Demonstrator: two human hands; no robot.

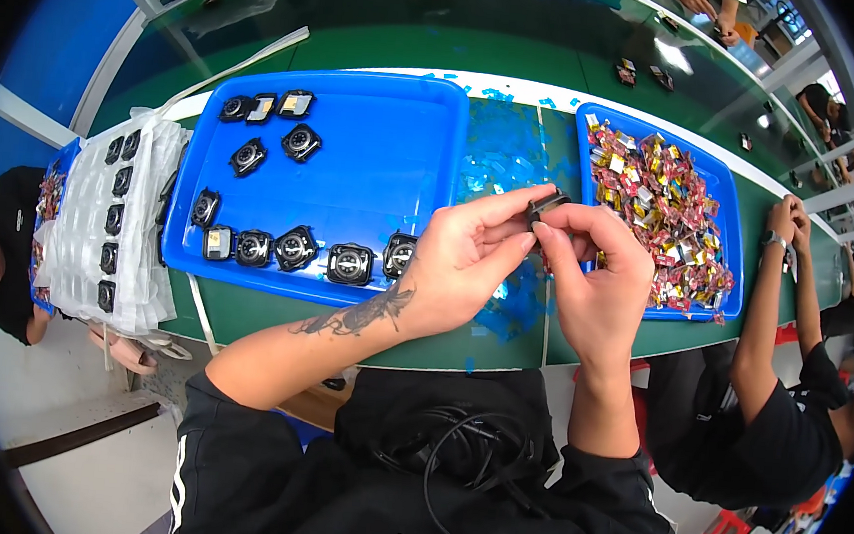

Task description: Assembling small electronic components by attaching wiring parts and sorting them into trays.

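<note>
In front of my chest I hold a small black watch case (548, 204) on edge. My left hand (463, 260) grips it between thumb and fingers. My right hand (602, 276) is closed at its near side, thumb and forefinger pinching it; the fingers hide most of the case. Left of my hands lies a blue tray (364, 177) with several black watch cases (296, 247) along its near edge and at its far left. On the right, another blue tray (737, 246) is heaped with small red, yellow and silver parts (653, 204), perhaps batteries.
Between the trays, bits of blue film (506, 158) litter the green bench (422, 335). A stack of clear plastic trays (84, 230) holding watch cases stands at the left. Co-workers sit on both sides; one's hands (787, 220) are beyond the right tray. A conveyor belt (396, 24) runs behind.
</note>
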